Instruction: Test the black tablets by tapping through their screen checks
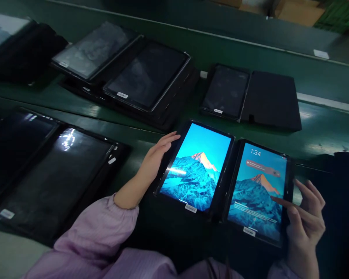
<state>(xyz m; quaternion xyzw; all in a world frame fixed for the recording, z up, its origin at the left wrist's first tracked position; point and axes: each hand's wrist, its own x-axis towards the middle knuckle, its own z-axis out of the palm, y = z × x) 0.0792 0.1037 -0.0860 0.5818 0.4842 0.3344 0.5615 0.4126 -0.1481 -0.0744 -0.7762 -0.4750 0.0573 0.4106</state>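
Two lit tablets lie side by side in front of me, both showing a snowy mountain picture. On the left tablet (196, 166) the picture fills the screen, and a small label sits at its bottom edge. The right tablet (257, 190) shows the time 1:34 and a notification bar. My left hand (155, 157) rests along the left tablet's left side, its fingers stretched out and holding nothing. Over the right tablet's screen reaches the index finger of my right hand (306, 215). Its other fingers are loosely bent and apart near the right edge, with nothing held.
Behind the lit pair, a dark tablet (227, 93) lies beside a black case cover (272, 100). Stacked dark tablets (148, 73) stand at back left, and larger ones (61, 178) lie at near left. Cardboard boxes (299, 11) are at the far right. The surface (325, 128) is green.
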